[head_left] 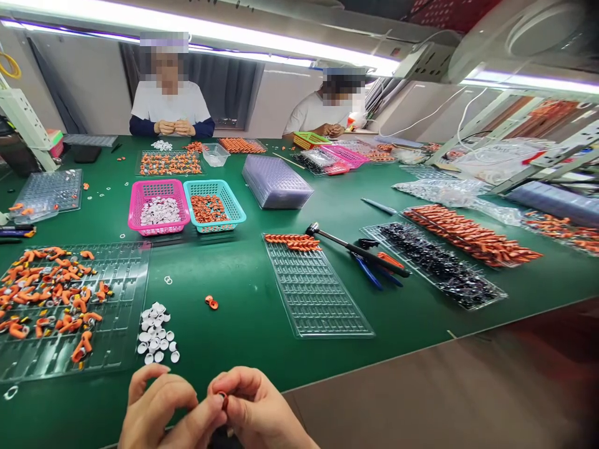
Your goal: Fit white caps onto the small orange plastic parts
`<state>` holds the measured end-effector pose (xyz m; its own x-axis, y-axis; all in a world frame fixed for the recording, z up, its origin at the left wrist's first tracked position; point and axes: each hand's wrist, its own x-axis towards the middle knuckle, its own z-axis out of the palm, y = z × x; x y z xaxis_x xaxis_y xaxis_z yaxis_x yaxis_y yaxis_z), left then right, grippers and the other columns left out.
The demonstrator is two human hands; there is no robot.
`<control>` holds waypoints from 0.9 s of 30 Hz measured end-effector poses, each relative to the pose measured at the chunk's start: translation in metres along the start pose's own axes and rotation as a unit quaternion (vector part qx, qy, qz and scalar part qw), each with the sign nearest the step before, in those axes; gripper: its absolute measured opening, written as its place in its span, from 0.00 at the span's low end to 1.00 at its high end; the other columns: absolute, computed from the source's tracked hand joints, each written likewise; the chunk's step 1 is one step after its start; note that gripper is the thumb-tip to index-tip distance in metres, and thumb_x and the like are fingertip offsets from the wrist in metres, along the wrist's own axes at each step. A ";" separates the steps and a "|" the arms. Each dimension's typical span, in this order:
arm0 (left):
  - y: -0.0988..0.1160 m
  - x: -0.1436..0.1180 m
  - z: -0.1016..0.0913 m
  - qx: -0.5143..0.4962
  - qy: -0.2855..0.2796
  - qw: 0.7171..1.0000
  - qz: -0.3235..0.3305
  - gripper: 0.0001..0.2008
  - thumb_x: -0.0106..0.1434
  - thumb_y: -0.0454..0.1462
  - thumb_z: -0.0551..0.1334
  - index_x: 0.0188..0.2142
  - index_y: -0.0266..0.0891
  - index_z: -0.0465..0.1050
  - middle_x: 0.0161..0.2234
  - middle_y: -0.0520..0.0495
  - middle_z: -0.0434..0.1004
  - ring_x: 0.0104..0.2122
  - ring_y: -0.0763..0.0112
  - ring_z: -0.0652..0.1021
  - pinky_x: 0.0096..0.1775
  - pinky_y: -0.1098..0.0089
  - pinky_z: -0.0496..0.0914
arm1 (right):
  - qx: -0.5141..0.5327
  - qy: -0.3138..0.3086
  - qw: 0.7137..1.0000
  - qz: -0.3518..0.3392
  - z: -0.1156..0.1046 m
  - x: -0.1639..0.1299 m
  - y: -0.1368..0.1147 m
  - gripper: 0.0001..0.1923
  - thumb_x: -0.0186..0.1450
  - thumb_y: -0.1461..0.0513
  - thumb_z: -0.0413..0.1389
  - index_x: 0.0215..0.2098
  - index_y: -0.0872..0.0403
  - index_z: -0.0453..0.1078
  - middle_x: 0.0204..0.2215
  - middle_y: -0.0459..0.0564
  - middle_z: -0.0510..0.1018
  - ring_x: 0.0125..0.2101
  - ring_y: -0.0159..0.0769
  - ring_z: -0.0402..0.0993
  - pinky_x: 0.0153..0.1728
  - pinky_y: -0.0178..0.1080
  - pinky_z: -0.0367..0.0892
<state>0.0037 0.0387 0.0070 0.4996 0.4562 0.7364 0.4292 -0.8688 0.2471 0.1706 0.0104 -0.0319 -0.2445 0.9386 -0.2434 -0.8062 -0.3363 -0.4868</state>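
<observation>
Green work mat (262,299) over a long bench, strip lights overhead, two other people seated at the far side with hands busy at their own piles. At the bottom edge, left hand (156,411) and right hand (255,405) meet close to the body, fingertips pressed together around a small orange part (223,398). Only a sliver of it shows: orange, tiny, with a dark ring-like end, rest hidden by the fingers. Both hands pinch it, thumbs and forefingers closed tight; which hand carries the weight, cannot tell.

Just ahead of the left hand lies a heap of small white caps (156,332) on the mat. Left of that, a clear tray (121,299) scattered with loose orange pieces (47,293), curved and with metal ring ends. One stray orange piece (211,302) sits alone on the mat. Centre, a second clear gridded tray (322,299), mostly bare, one row of orange parts at its far end. Beside it a hammer (355,249) and blue-handled pliers (369,271). Farther back, a pink basket (159,206) with white caps and a teal basket (214,204) with orange pieces, side by side and touching.
</observation>
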 end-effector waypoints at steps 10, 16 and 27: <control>-0.006 -0.010 0.011 -0.053 -0.004 0.997 -0.062 0.13 0.66 0.27 0.60 0.46 0.41 0.78 0.31 0.51 0.72 0.29 0.72 0.75 0.40 0.65 0.71 | -0.041 0.018 0.998 -0.040 0.001 0.003 -0.002 0.13 0.45 0.61 0.77 0.27 0.54 0.83 0.26 0.45 0.85 0.25 0.25 0.77 0.28 0.26 0.69; -0.007 -0.014 0.009 -0.154 -0.033 0.963 -0.218 0.10 0.65 0.35 0.65 0.46 0.43 0.73 0.37 0.50 0.70 0.35 0.69 0.77 0.35 0.74 0.76 | -0.052 0.011 0.998 -0.037 0.001 0.001 -0.003 0.13 0.49 0.60 0.75 0.31 0.55 0.82 0.28 0.48 0.86 0.28 0.27 0.79 0.32 0.27 0.71; 0.001 -0.005 0.007 -0.038 0.007 0.997 -0.060 0.17 0.58 0.20 0.64 0.43 0.35 0.77 0.35 0.48 0.70 0.31 0.69 0.72 0.39 0.62 0.66 | 0.042 -0.026 0.999 -0.005 0.003 0.002 -0.003 0.13 0.50 0.64 0.75 0.32 0.56 0.79 0.28 0.46 0.84 0.25 0.24 0.77 0.28 0.25 0.68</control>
<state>0.0070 0.0375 -0.0007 0.4369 0.5561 0.7070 0.4272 -0.8200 0.3810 0.1711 0.0134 -0.0284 -0.2623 0.9452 -0.1944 -0.8503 -0.3217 -0.4165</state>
